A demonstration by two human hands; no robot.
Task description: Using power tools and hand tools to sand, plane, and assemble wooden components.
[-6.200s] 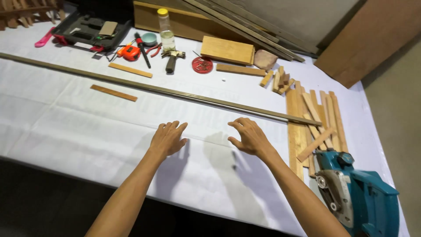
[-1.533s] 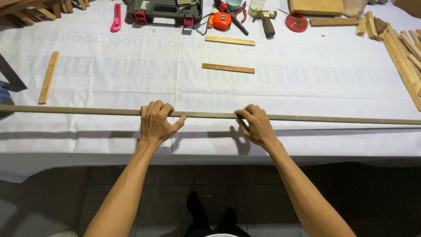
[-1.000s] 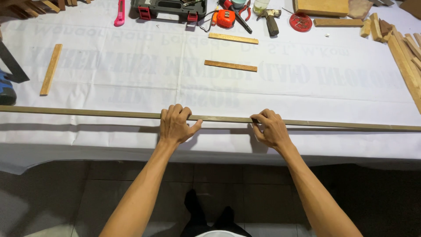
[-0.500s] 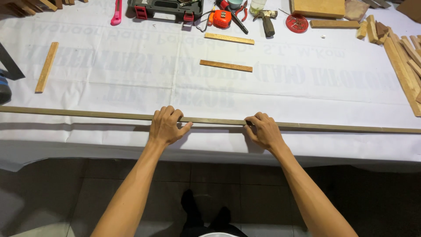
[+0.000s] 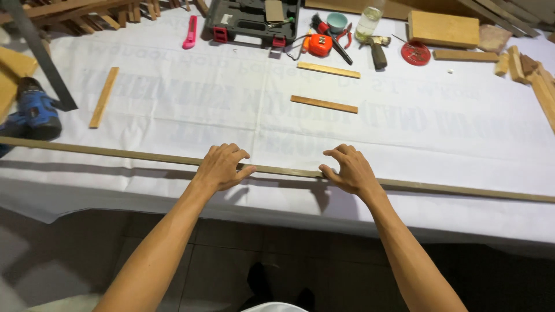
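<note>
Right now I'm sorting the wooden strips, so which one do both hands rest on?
The long thin strip along the table's near edge, spanning the whole view. Left hand and right hand lie on it; the three short strips lie farther back, untouched.

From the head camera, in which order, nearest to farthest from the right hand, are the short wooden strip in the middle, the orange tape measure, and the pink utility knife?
From the right hand:
1. Short wooden strip, just beyond it, mid-table.
2. Orange tape measure, far edge, slightly left.
3. Pink utility knife, far edge, well left.
</note>
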